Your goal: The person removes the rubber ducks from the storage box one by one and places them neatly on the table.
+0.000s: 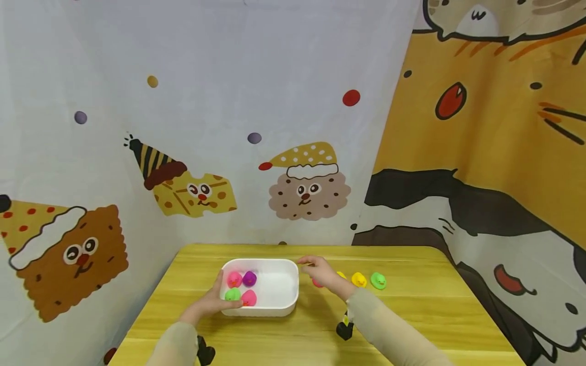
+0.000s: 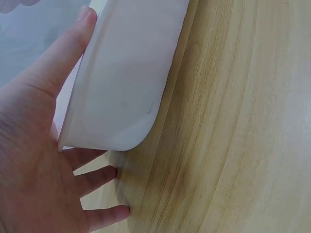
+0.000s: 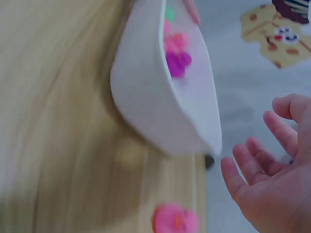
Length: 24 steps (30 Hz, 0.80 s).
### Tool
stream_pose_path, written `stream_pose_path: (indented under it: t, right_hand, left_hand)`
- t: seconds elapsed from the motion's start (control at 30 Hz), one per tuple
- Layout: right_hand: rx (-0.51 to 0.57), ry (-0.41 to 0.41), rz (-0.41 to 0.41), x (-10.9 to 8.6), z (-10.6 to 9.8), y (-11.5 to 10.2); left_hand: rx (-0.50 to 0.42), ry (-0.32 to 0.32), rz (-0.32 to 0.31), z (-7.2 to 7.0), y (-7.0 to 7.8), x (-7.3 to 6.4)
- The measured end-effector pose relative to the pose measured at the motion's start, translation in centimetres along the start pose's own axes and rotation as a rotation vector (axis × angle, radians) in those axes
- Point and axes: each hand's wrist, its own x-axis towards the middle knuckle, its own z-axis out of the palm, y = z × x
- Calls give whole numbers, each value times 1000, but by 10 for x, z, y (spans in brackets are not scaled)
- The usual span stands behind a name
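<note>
Wood-grain tabletop (image 1: pixel 274 340); left grip (image 1: pixel 212 301), half-spread, holds white tub (image 1: pixel 276 284) with toy ducks (image 1: pixel 249 278); right grip (image 1: pixel 324 273) relaxed, parted, empty

Left hand (image 1: pixel 212 302) grips white rectangular plastic tub (image 1: pixel 279 310); pink, purple, green toy ducks (image 1: pixel 249 278) inside. Right hand (image 1: pixel 322 272) just right; yellow, pink, green ducks (image 1: pixel 359 280) on wooden table (image 1: pixel 274 339).

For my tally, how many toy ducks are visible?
8. In the white tub: two pink ducks, purple duck, green duck. On the table: pink duck and yellow duck partly behind the right hand, another yellow duck and green duck. More may be hidden.
</note>
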Motion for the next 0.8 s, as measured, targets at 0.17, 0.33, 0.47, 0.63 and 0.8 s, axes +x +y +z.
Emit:
stream_pose_path:
  t: [0.17,0.33,0.47,0.63,0.8]
  right_hand:
    - [108,-60,38,7,31,-11]
    - [255,-51,108,13,60,-26]
    - [357,4,194,18,84,-30]
    - [434,31,295,22,111,-27]
    - [495,5,380,23,129,-27]
  left_hand:
    - [-4,2,-16,0,5,-1]
    - [-1,13,-19,-1,7,-1]
    - [-4,18,-22,-1,6,0]
    - [6,21,3,1,3,0]
    - [-3,27,9,1,4,-2]
